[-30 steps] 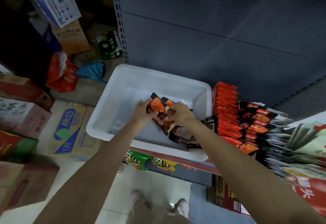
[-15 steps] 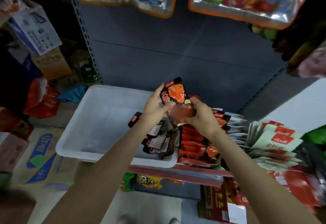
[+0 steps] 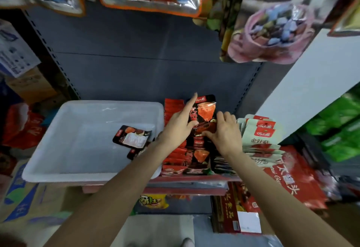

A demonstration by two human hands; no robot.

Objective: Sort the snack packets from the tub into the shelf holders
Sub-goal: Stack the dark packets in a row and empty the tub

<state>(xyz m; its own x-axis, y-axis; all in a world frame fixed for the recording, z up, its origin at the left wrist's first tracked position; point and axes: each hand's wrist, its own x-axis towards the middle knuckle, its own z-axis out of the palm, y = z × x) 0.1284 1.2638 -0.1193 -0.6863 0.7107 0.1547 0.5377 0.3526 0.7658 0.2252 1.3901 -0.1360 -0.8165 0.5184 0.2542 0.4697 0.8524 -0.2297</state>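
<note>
Between both hands stands a black and orange snack packet [image 3: 204, 113], upright over the row of like packets [image 3: 196, 155] on the shelf. Left hand [image 3: 180, 123] grips its left edge, thumb across the front, forefinger straight up along the side. Right hand [image 3: 226, 132] pinches its lower right corner with curled fingers. Left of the grip sits the white tub [image 3: 58, 139], two packets [image 3: 131, 136] lying inside. Right of the grip are pale green packets [image 3: 261, 134]. Beyond rises the grey shelf back [image 3: 136, 71].

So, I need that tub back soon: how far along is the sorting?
Nearly done. Shelf rows beside the white tub are already full. Both hands, left and right, hold a black-and-orange packet over its row. About two packets remain in the tub.
</note>
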